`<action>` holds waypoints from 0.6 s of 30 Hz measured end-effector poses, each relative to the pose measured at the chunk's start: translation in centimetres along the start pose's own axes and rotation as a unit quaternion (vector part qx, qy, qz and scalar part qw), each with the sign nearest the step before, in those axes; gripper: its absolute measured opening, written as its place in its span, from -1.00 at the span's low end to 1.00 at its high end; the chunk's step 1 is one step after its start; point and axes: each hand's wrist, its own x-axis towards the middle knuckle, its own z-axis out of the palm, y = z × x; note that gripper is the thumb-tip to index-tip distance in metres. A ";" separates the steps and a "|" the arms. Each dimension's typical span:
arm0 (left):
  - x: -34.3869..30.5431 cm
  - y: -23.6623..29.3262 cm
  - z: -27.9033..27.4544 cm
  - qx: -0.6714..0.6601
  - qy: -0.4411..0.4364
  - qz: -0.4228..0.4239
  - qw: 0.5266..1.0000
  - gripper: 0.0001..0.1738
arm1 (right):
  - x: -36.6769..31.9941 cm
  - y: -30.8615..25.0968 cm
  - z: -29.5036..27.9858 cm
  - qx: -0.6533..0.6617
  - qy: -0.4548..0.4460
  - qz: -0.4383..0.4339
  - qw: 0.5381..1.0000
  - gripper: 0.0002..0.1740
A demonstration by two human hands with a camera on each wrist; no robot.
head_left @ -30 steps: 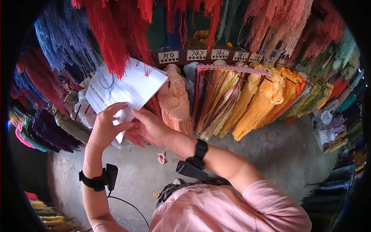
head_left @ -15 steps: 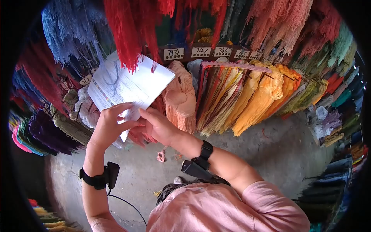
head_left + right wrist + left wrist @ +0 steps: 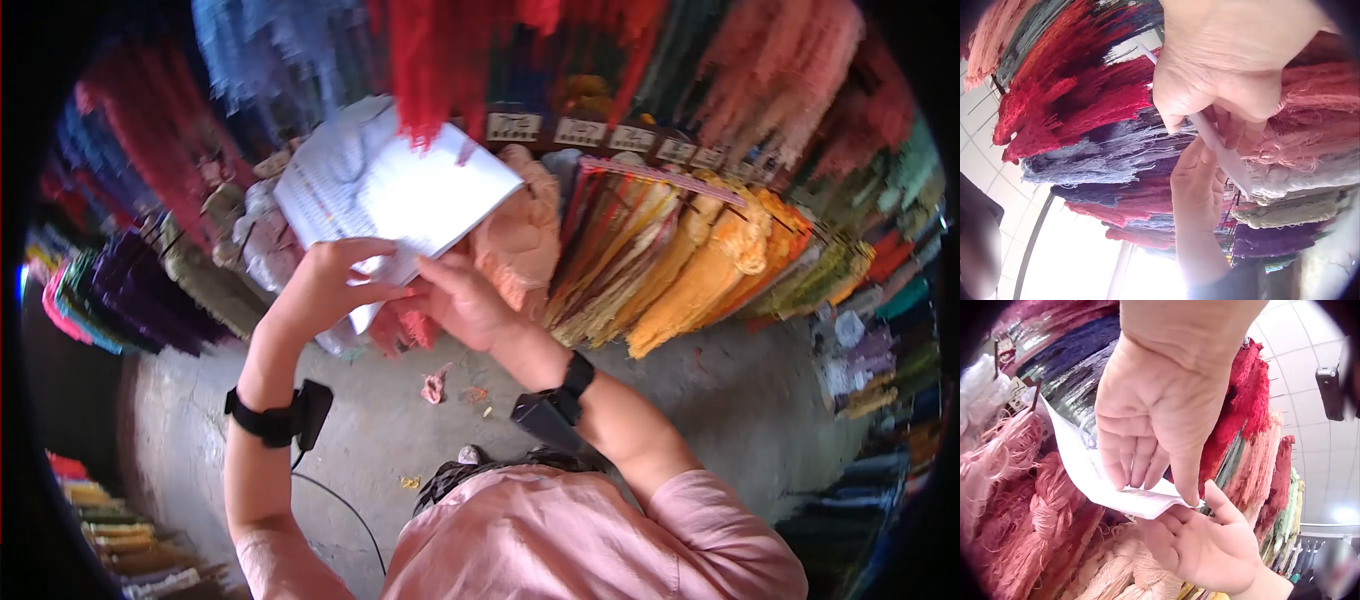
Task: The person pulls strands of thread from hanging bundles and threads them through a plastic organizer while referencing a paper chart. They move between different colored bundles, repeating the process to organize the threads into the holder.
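A white paper sheet (image 3: 430, 190) with a printed table stands tilted in front of hanging yarn in the head view. My right hand (image 3: 475, 305) pinches its lower edge, thumb on the printed side and fingers beneath, as the left wrist view shows. My left hand (image 3: 330, 285) rests its fingertips on the printed side. Its thumb (image 3: 1190, 478) reaches the edge beside the right thumb (image 3: 1221, 503). In the right wrist view the paper (image 3: 1221, 153) appears nearly edge-on between the hands. Red yarn (image 3: 430, 80) hangs over the top of the sheet.
Peach skeins (image 3: 520, 235) hang right of the paper, with yellow-orange skeins (image 3: 690, 265) beyond. Numbered labels (image 3: 515, 126) line the rack above them. Purple skeins (image 3: 150, 290) hang at left. On the concrete floor (image 3: 640, 420) lies a small pink yarn scrap (image 3: 434, 384).
The head view has swung, so the rack, paper and hands appear farther right, with blur. Both hands keep nearly the same pose on the paper.
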 end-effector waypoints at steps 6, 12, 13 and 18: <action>-0.4 -1.6 -0.2 0.010 0.002 0.033 0.999 -0.57 | 0.3 0.0 0.6 -0.019 0.007 -0.025 0.999 -0.59; -0.5 -2.5 -0.4 0.011 0.003 0.044 0.999 -0.56 | 0.5 0.0 0.8 -0.042 0.025 -0.014 0.999 -0.61; -0.6 -2.6 -0.4 0.013 0.003 0.047 0.999 -0.56 | 0.5 -0.1 0.9 -0.054 0.026 -0.011 0.998 -0.62; -0.6 -3.1 -0.5 -0.007 0.012 0.055 0.998 -0.56 | 0.8 0.0 0.8 -0.065 0.031 -0.010 0.997 -0.67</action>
